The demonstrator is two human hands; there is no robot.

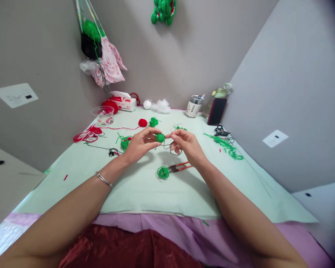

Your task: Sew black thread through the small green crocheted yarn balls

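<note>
My left hand (142, 143) pinches a small green crocheted ball (160, 137) between thumb and fingers, held above the table. Close to its right side, my right hand (184, 143) is closed with thumb and forefinger on a thin sewing needle (171, 131). Dark thread (167, 146) runs from the ball toward the right hand and loops around its lower fingers. Below the hands lies another green crocheted piece (163, 172), with strands coiled round it. Thread snips (180, 167) with orange-red handles rest against that piece, their blades pointing left.
Red yarn (89, 134) and a clear tub (104, 116) sit at left. Behind are a tissue box (125, 103), white stuffing (162, 106), a pen holder (193, 107) and a propped phone (217, 111). Green yarn strands (226, 146) lie at right. Bags (108, 59) hang on the wall.
</note>
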